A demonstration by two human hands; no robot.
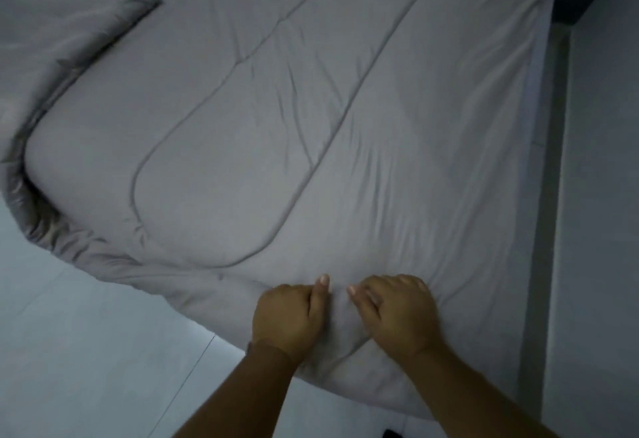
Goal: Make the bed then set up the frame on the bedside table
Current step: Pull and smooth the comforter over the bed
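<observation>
making the bed [539, 98]: grey comforter [276, 133] spread lengthwise away from the near edge, far-left corner folded back. pinching its near hem, left hand [288, 316] and right hand [397, 313] side by side, each grip clamped on cloth. no picture frame in view.

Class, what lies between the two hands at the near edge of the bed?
Only a bunched fold of the grey comforter, gripped by the left hand and the right hand. The head view shows nothing else there.

Quilted matt cloth comforter [276, 126]; smooth glossy floor [86, 351]
</observation>
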